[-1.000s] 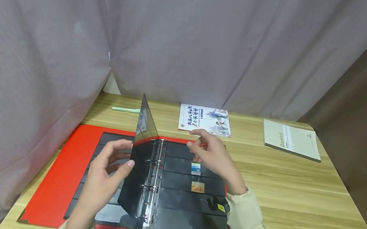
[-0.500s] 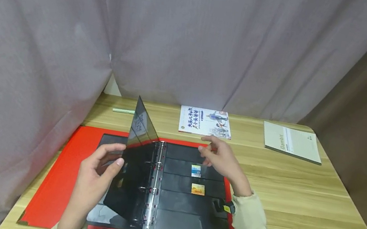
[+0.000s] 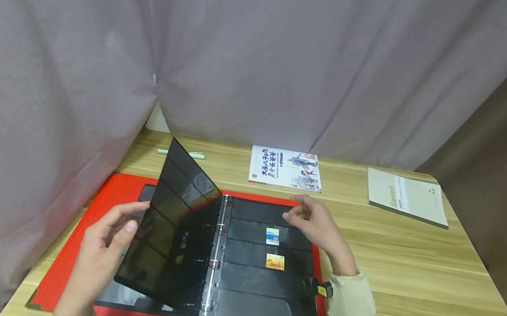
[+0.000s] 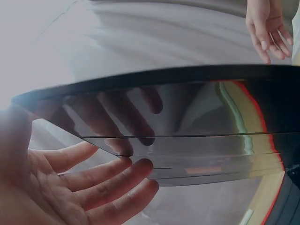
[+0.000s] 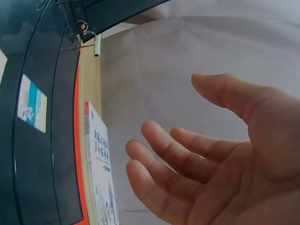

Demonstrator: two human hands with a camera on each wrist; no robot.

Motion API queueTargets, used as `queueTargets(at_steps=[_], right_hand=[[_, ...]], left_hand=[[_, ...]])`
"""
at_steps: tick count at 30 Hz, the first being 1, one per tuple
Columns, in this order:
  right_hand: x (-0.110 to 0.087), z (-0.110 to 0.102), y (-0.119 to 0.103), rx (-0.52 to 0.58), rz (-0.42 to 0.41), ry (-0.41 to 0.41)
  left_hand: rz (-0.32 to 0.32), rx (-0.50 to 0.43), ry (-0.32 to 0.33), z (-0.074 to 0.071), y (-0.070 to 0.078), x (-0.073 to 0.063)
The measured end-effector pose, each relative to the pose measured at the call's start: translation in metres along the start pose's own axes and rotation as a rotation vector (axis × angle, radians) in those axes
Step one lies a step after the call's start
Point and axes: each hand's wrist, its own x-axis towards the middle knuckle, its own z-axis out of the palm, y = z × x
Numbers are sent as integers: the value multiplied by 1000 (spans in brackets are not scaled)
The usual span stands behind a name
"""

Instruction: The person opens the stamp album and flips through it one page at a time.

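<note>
A red ring-binder stamp album lies open on the table. My left hand is at the free edge of a raised black pocket page; its fingers are spread, and fingertips touch the page's surface in the left wrist view. The page leans left from the metal rings. On the right-hand black page sit a blue-and-white stamp and an orange-yellow stamp. My right hand hovers over that page's upper right, fingers loosely bent, holding nothing in the right wrist view.
Behind the album lies a white illustrated booklet. A pale green pen is partly hidden by the raised page. A grey-green notebook rests at the back right of the wooden table. Grey curtains hang behind.
The raised page has swung further left along with my left hand. My right hand has drifted slightly right, away from the rings. The stamps have stayed in place.
</note>
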Motion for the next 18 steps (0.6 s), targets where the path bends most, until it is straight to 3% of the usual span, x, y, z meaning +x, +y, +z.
queueTargets(at_steps=[11, 15, 18], right_hand=[[5, 3, 15, -57, 13, -11], [6, 4, 22, -79, 38, -51], [8, 5, 29, -109, 71, -79]], left_hand=[[-124, 70, -58, -22, -7, -8], [-93, 83, -84, -30, -14, -11], [-23, 78, -106, -34, -21, -12]])
